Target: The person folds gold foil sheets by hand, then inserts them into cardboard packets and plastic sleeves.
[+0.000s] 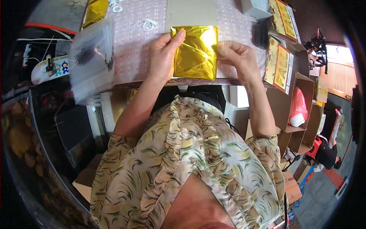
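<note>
Left hand (164,57) grasps the left edge of a shiny gold foil packet (194,55), thumb pressed on its face and fingers mostly hidden behind it; the right hand (242,61) has its thumb and forefinger at the right edge, where glare and blur leave it unclear whether it pinches the foil or only touches it. The packet is between the hands at the near edge of the surface (129,57), though whether it rests there or is held just above cannot be told, nor what it contains. Its top overlaps a beige board (191,13), cut off by the frame. Left of that lies a white cord loop (150,25); farther left, printed clear plastic sleeves (89,61) overhang the side, their lettering illegible, near more gold foil (96,11), cropped above. To the right, a dark object (262,35) is hard to identify, beside boxes labelled "FALL" (283,70).
</note>
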A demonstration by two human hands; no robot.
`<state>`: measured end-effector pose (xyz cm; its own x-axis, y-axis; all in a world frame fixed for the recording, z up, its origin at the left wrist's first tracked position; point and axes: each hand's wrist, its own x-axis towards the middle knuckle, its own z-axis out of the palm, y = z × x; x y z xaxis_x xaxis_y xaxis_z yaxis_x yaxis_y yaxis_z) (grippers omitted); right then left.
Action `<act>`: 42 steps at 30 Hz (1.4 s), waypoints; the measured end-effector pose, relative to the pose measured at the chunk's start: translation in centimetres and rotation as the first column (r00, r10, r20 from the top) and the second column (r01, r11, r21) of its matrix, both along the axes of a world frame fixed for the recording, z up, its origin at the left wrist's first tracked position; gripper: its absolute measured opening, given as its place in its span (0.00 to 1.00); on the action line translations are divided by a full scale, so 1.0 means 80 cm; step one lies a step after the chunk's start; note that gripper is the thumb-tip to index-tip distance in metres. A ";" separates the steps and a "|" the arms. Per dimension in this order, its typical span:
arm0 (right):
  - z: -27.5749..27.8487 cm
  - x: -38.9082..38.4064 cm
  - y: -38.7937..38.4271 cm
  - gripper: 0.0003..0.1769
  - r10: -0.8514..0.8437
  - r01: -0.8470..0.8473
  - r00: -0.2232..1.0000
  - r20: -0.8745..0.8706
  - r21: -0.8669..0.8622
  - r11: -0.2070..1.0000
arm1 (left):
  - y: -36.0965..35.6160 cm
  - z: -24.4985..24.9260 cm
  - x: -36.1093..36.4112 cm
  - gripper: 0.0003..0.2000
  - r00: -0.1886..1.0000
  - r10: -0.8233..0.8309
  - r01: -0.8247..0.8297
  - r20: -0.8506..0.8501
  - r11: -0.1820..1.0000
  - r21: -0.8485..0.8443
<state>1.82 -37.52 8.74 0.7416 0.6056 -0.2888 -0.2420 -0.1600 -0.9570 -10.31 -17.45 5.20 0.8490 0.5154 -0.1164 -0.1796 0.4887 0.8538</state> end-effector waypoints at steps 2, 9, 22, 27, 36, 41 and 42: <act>0.003 -0.008 -0.006 0.14 0.077 -0.075 0.993 -0.085 0.026 0.997 | -0.003 0.007 0.002 0.08 1.000 0.009 -0.009 -0.004 1.000 -0.010; -0.009 -0.016 -0.010 0.10 0.026 -0.025 0.985 -0.170 0.005 1.000 | -0.006 0.003 0.001 0.09 1.000 0.013 -0.013 -0.001 0.999 -0.043; -0.031 -0.021 -0.021 0.05 0.000 -0.001 0.998 -0.065 -0.017 1.000 | -0.011 -0.009 0.004 0.13 0.998 0.045 -0.038 0.031 0.978 -0.205; -0.038 -0.013 -0.034 0.05 -0.008 -0.001 0.983 -0.186 -0.043 0.999 | -0.012 -0.008 -0.003 0.14 1.000 -0.001 -0.001 -0.009 0.984 -0.176; -0.024 0.032 -0.062 0.05 -0.107 0.119 0.983 -0.151 0.075 0.990 | 0.167 0.001 -0.007 0.15 0.979 0.198 -0.003 0.047 -0.217 0.976; -0.019 0.053 -0.073 0.05 -0.158 0.170 0.980 -0.122 0.100 0.980 | 0.202 -0.011 0.017 0.09 0.981 0.194 0.108 -0.022 -0.444 0.890; -0.019 0.055 -0.075 0.05 -0.183 0.193 0.976 -0.119 0.082 0.978 | 0.205 -0.013 0.022 0.08 0.973 0.220 0.170 -0.073 -0.463 0.870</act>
<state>6.26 -43.55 7.20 0.8114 0.4861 -0.3245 -0.3644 -0.0134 -0.9311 -8.56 -1.02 4.16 0.8950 0.0485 0.4434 0.0432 -0.9988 0.0220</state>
